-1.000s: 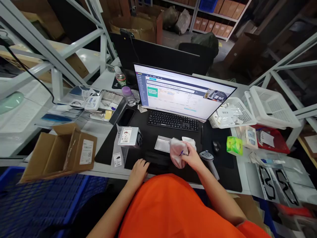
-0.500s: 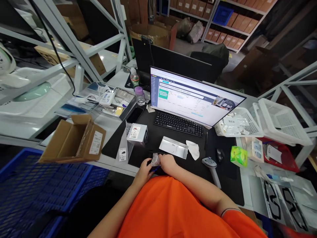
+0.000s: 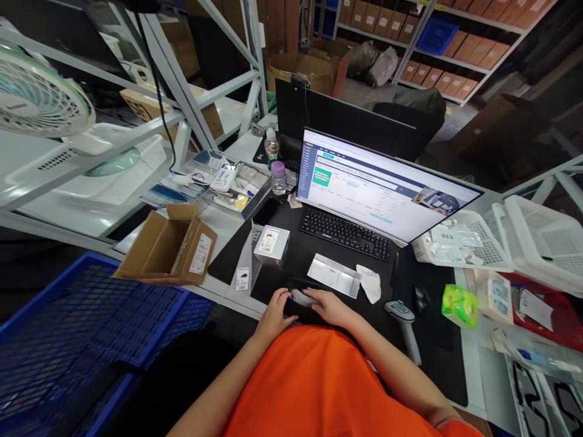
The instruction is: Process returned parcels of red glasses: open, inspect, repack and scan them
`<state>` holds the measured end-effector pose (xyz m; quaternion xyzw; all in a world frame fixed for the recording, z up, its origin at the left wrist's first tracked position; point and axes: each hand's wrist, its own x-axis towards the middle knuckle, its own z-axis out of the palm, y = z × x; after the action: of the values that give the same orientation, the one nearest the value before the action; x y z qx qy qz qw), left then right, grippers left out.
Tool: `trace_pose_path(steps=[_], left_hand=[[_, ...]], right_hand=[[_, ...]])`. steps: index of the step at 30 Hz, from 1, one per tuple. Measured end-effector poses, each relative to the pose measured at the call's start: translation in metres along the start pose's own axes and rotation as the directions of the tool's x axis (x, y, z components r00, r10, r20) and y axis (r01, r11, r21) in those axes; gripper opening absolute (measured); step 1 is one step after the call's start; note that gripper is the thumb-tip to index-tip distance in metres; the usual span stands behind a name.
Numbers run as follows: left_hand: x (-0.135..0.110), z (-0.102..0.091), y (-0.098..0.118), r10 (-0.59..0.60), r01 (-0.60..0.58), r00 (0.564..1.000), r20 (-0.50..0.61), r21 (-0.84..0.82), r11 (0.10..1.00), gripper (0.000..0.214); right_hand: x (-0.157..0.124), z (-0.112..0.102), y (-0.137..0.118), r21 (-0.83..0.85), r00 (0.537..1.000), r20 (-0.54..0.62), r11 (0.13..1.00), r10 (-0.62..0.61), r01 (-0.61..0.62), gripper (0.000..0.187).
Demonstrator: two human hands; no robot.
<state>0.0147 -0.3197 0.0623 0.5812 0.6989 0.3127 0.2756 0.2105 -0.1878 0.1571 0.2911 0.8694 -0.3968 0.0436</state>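
Observation:
Close to my body, over the front of the black desk mat, my left hand [image 3: 274, 315] and my right hand [image 3: 334, 308] hold a black, soft-looking, pouch-like thing from both sides. A greyish, partly see-through piece [image 3: 301, 297] shows at its top between my fingers; I cannot make out its kind. My left thumb and fingers close on the left end, and my right fingers curl over the right end. Just beyond lies an open silver tray-like box part [image 3: 334, 275], with a crumpled white tissue [image 3: 370, 283] beside it. A small white-and-grey printed box [image 3: 272, 244] stands to the left.
An open cardboard box [image 3: 166, 249] sits at the desk's left edge, above a blue crate [image 3: 91, 328]. The keyboard [image 3: 344, 233] and monitor [image 3: 382, 188] stand behind. A barcode scanner [image 3: 405, 325], a mouse [image 3: 421, 298] and a green packet [image 3: 459, 305] lie to the right.
My view has swung left, so things sit further right in it. My right hand has gone from a closed fist to longer, more stretched fingers, and more of the black thing shows.

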Motion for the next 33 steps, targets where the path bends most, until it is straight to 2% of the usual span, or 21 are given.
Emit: trace_pose_path(steps=[2,4,5,7,9,12,16,18,20,23,28,31,33], left_hand=[[-0.001,-0.002,-0.008,-0.019,0.018,1.000,-0.015,-0.016,1.000,0.073],[0.001,-0.006,-0.020,-0.047,0.046,0.999,-0.011,-0.021,0.999,0.091],[0.004,-0.009,-0.026,-0.058,0.058,0.998,0.003,-0.019,0.998,0.098],[0.011,-0.015,-0.037,-0.067,0.067,0.996,0.062,-0.002,0.998,0.104],[0.023,-0.020,-0.043,-0.065,0.062,0.988,0.141,0.023,0.998,0.099],[0.041,-0.022,-0.043,-0.094,0.076,0.971,0.221,0.087,0.993,0.077],[0.056,-0.017,-0.037,-0.228,0.182,0.945,0.233,0.203,0.962,0.035],[0.058,-0.014,-0.034,-0.299,0.241,0.924,0.237,0.244,0.939,0.020],[0.057,-0.012,-0.033,-0.345,0.282,0.908,0.239,0.263,0.923,0.024],[0.056,-0.015,-0.032,-0.350,0.295,0.905,0.244,0.234,0.926,0.028],[0.050,-0.038,-0.025,-0.272,0.261,0.924,0.267,0.077,0.962,0.029],[0.041,-0.050,-0.009,-0.184,0.204,0.935,0.302,-0.033,0.979,0.034],[0.037,-0.050,0.008,-0.118,0.154,0.941,0.316,-0.092,0.984,0.034]], right_hand=[[-0.023,-0.002,0.004,0.103,0.995,-0.103,0.995,-0.005,0.016,0.042],[-0.041,-0.002,0.009,0.108,0.976,-0.217,0.994,0.006,0.018,0.035],[-0.046,-0.002,0.011,0.060,0.967,-0.256,0.998,0.007,0.009,0.038],[-0.046,0.001,0.013,-0.064,0.963,-0.269,0.998,-0.023,0.006,0.061],[-0.035,0.006,0.012,-0.146,0.977,-0.193,0.988,-0.084,0.056,0.087],[-0.006,0.017,0.003,-0.236,0.984,-0.075,0.961,-0.162,0.140,0.109],[0.026,0.033,-0.009,-0.414,0.994,-0.005,0.905,-0.106,0.095,0.127],[0.033,0.037,-0.010,-0.448,0.998,-0.007,0.892,-0.066,0.056,0.126],[0.034,0.039,-0.007,-0.426,0.997,-0.035,0.904,-0.071,0.049,0.119],[0.033,0.038,0.003,-0.382,0.992,-0.070,0.922,-0.102,0.068,0.108],[0.032,0.036,0.012,-0.415,0.989,-0.057,0.904,-0.137,0.102,0.108],[0.032,0.037,0.011,-0.465,0.988,-0.029,0.877,-0.150,0.120,0.112],[0.034,0.037,0.009,-0.482,0.991,-0.013,0.869,-0.135,0.112,0.112]])
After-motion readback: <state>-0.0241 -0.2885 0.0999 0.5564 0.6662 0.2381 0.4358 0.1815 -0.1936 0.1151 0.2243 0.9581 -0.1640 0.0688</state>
